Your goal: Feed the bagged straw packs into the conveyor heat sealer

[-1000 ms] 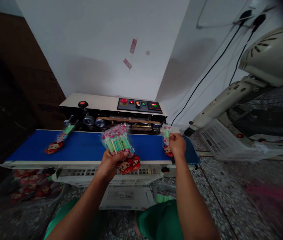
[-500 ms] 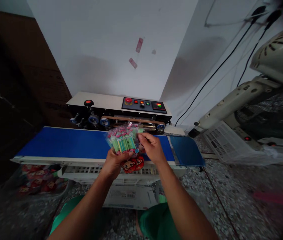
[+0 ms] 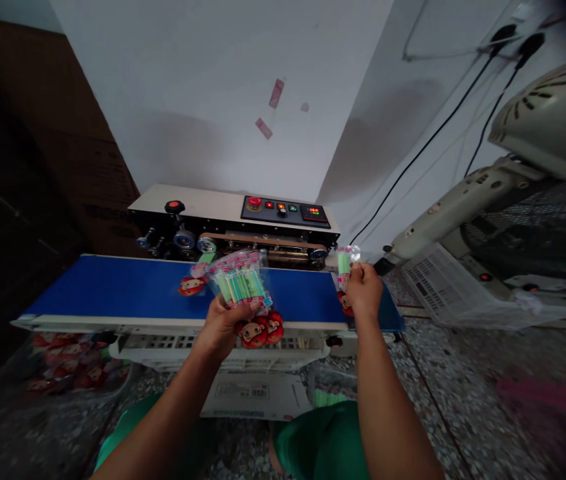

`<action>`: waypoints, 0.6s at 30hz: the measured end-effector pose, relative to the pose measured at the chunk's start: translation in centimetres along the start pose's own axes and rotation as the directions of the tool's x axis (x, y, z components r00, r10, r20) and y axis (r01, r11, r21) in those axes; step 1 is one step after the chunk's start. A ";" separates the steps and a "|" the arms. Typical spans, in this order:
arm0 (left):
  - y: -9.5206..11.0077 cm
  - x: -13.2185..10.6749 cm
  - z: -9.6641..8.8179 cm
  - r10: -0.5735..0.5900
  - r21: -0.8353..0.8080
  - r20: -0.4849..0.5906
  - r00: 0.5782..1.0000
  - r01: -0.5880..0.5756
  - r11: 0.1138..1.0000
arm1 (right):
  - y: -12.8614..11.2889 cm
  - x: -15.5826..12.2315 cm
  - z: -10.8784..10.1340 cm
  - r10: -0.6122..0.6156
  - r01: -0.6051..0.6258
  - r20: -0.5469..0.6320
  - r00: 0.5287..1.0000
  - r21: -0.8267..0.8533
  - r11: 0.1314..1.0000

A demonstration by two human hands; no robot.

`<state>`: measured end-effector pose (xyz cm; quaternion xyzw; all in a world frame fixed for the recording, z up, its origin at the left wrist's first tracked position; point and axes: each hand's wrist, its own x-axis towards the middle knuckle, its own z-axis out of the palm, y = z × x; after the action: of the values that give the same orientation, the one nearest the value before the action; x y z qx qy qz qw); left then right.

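My left hand (image 3: pixel 223 328) is closed round a fanned bunch of clear plastic packets (image 3: pixel 241 283) holding green and yellow sticks, with red-haired cartoon heads (image 3: pixel 261 329) hanging at their lower end. My right hand (image 3: pixel 365 291) pinches a single packet (image 3: pixel 344 264) of the same kind by its right edge, over the right end of the blue conveyor belt (image 3: pixel 113 287). Its cartoon head is partly behind my fingers. Another packet (image 3: pixel 193 283) lies on the belt left of the bunch, its upper end by the rollers of the band sealing machine (image 3: pixel 187 200).
Lit buttons and a red display mark the control panel (image 3: pixel 287 211). A bag of cartoon-head packets (image 3: pixel 75 363) is at lower left, and a container of green sticks (image 3: pixel 333 393) is below the belt. A white plastic basket (image 3: pixel 433 280) and a beige jointed machine arm (image 3: pixel 443 207) stand at right.
My right hand has moved right, away from the bunch, with one packet. The packet on the belt at left now shows beside the rollers. My left hand keeps its hold.
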<state>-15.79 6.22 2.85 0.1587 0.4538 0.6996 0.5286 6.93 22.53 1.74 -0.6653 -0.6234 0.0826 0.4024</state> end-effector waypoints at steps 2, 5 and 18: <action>-0.1 0.0 0.1 -0.025 0.020 0.002 1.000 0.025 0.999 | 1.1 0.5 0.3 0.059 -0.047 0.058 0.997 -0.195 0.980; -0.4 0.1 0.0 -0.044 0.045 0.023 0.999 0.043 0.998 | 1.3 0.6 1.0 0.135 -0.081 0.128 0.982 -0.360 0.929; -0.9 0.5 -0.3 -0.031 0.050 0.015 0.999 0.030 0.998 | -6.4 -4.2 2.5 -0.331 0.153 0.434 0.838 0.395 0.906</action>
<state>-15.66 6.50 1.79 0.1706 0.4693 0.6786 0.5387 -0.39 19.16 2.54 -0.4557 -0.7606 0.3042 0.3482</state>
